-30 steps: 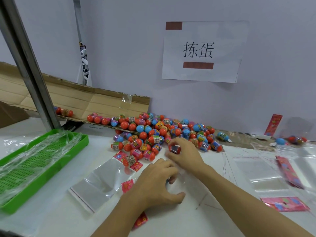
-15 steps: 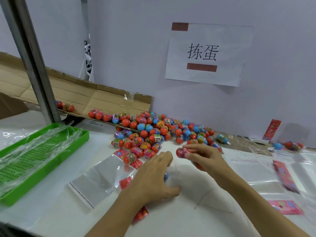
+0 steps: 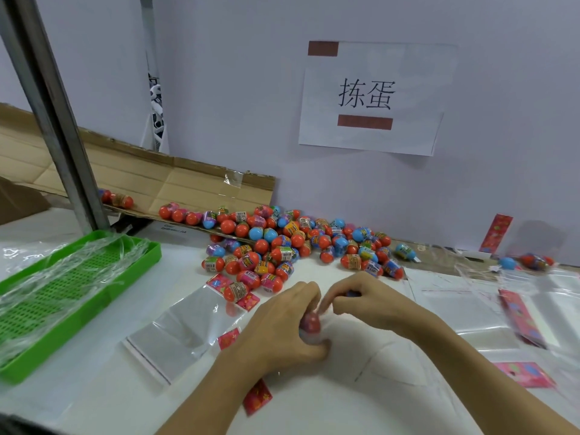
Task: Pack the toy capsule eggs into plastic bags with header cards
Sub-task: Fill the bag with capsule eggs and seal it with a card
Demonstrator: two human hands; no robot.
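Now 1 red egg [image 3: 310, 322] is pinched by the left hand [image 3: 282, 328], while the right hand [image 3: 367, 301], fingers pressed together, steadies it, probably for bagging.

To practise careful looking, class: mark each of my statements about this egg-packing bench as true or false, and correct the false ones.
1. The green tray lies on the person's left side of the table. True.
2. The left hand and right hand are together around a red egg. True.
3. The pile of capsule eggs holds only red eggs. False: blue and purple ones are mixed in.
4. The paper sign lies flat on the table. False: it hangs on the wall behind the pile.
5. An empty clear bag lies flat beside the left hand. True.
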